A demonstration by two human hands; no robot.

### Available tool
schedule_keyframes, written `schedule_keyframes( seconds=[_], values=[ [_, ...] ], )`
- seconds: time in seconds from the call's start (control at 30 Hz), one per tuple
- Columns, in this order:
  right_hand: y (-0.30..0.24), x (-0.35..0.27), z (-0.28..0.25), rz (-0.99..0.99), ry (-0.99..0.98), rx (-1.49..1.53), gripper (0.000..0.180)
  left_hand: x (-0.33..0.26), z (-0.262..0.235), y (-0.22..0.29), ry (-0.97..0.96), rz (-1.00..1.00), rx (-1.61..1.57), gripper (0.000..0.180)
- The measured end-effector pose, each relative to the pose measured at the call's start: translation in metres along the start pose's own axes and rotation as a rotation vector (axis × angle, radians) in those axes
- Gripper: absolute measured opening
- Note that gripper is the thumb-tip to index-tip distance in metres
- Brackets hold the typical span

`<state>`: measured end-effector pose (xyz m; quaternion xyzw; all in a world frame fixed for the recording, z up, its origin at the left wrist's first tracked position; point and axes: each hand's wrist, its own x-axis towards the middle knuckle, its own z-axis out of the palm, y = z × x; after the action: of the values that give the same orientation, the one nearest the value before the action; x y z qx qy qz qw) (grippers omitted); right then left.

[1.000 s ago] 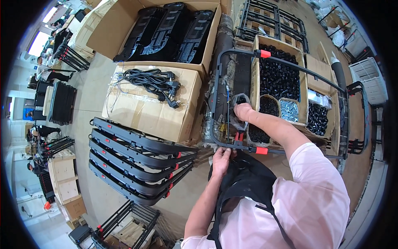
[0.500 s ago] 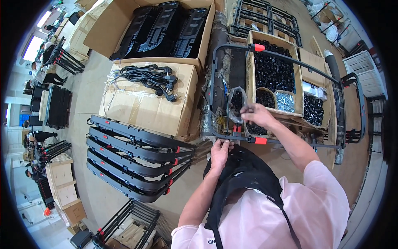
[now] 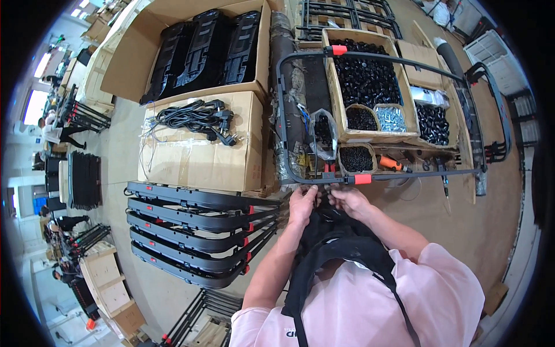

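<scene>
A black tubular frame (image 3: 399, 173) with red clips lies across the workbench in front of me. My left hand (image 3: 303, 206) is closed just below its near left corner, thumb up against the fingers. Close beside it on the right, my right hand (image 3: 349, 200) has its fingers pinched together near a red clip (image 3: 362, 179). What either hand pinches is too small or hidden to name. Beyond the hands, inside the frame, are a clear plastic bag (image 3: 325, 151) of small black parts and a round tub (image 3: 356, 159) of small black pieces.
An orange-handled tool (image 3: 394, 164) lies right of the tub. A wooden box (image 3: 370, 139) holds black caps and silver screws (image 3: 391, 120). Leftward are a carton (image 3: 191, 159) topped with black power cords (image 3: 191, 117), and stacked black frames (image 3: 191, 234). People work at far left.
My right hand has come back from the plastic bag to beside my left hand, by the frame's near bar. The whole view has shifted slightly.
</scene>
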<state>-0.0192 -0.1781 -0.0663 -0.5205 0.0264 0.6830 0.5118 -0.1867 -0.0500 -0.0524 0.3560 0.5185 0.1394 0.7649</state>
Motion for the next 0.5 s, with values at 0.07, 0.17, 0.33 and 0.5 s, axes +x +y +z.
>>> schedule_keyframes(
  seconds=[0.07,0.17,0.33,0.5],
  values=[
    [0.001,0.022,0.024,0.000,0.039,0.026,0.021,0.002,-0.001,0.003,-0.012,-0.023,-0.036,0.030],
    [-0.001,0.022,0.051,0.002,-0.071,0.236,0.018,0.005,-0.007,0.004,-0.045,-0.063,-0.075,0.032],
    [0.011,0.031,0.042,-0.005,-0.077,0.275,0.016,0.006,-0.011,0.010,-0.114,-0.126,0.064,0.029],
    [0.020,0.032,0.044,-0.094,-0.023,0.255,0.019,-0.001,-0.016,0.007,-0.147,-0.144,-0.006,0.028]
  ],
)
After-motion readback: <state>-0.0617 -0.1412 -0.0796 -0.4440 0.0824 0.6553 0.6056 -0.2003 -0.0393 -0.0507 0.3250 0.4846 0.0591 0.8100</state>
